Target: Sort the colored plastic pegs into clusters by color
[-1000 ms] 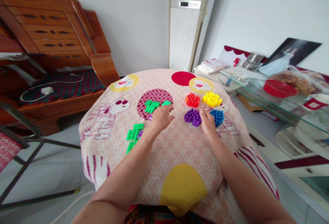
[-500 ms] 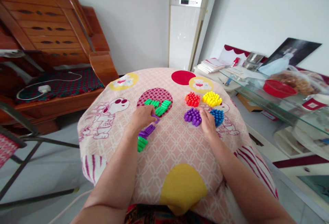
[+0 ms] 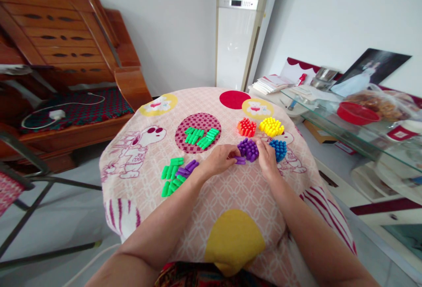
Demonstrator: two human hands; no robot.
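My left hand (image 3: 221, 159) is closed, its fingertips gripping a short purple plastic peg (image 3: 240, 160) that lies sideways. That peg is at the lower left of a cluster of upright purple pegs (image 3: 247, 148). Along the cluster's right side rests my right hand (image 3: 266, 157), its fingers stretched out and pressed lightly against the pegs. Blue pegs (image 3: 280, 150) stand just right of this hand. Behind the purple ones are a red cluster (image 3: 247, 127) and a yellow cluster (image 3: 271, 126). Loose green pegs (image 3: 169, 172) and purple pegs (image 3: 188, 168) lie flat to the left.
More green pegs (image 3: 201, 136) lie on the cloth's round checked patch. A patterned tablecloth (image 3: 227, 208) covers the round table. To the right is a glass shelf (image 3: 329, 118) with a red bowl (image 3: 358, 113). A wooden bench (image 3: 75, 120) stands at the left.
My left hand has moved right from beside the green pegs to the purple cluster, carrying a purple peg. Green pegs it had covered now show. My right hand has stayed in place.
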